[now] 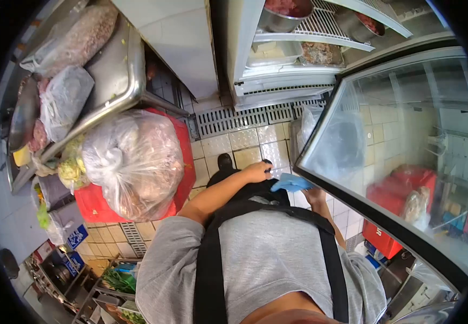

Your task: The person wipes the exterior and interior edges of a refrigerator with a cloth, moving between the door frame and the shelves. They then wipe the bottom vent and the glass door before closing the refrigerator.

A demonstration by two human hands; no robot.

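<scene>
My left hand (256,171) is closed in front of my body, its fingers curled around a small dark object (267,162), most of which is hidden. To its right, my right hand (315,196) grips a light-blue piece of thin material (291,183), like a cloth or a glove; the fingers are partly covered. This hand overlaps the lower edge of the open glass door (406,135) in view. Over my grey shirt I wear a black apron (209,270).
The fridge (244,59) holds metal pots of red meat (288,7) and trays. At left, a steel table (112,70) bears bagged food (66,102). Below it, a large tied plastic bag (137,162) rests in a red crate (186,156). A floor drain (244,122) crosses the tiles.
</scene>
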